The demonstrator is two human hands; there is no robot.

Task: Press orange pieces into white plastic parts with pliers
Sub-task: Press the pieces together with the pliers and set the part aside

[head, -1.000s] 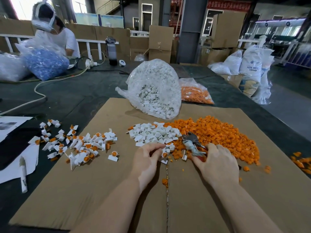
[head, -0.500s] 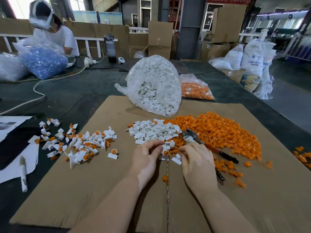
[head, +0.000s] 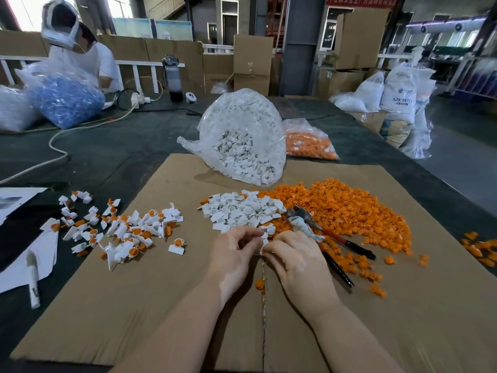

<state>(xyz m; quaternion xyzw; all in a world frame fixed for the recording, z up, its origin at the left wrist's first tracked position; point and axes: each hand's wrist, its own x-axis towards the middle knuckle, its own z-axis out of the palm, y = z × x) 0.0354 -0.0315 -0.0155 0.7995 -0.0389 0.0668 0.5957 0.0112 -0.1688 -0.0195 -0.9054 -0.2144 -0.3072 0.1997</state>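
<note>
Cardboard sheeting is spread over a dark bench in a warehouse stacked with boxes and sacks. Near the sheet's far edge a clear bag of white parts is slumped, with a bag of orange pieces just behind it. A loose heap of white plastic parts is piled at the sheet's middle, touching a wide spread of orange pieces toward the right edge. Assembled parts are scattered by the left edge. Pliers are laid on the orange spread, untouched. A small white part is pinched between the curled fingers of the left hand and the right hand, just before the heaps.
</note>
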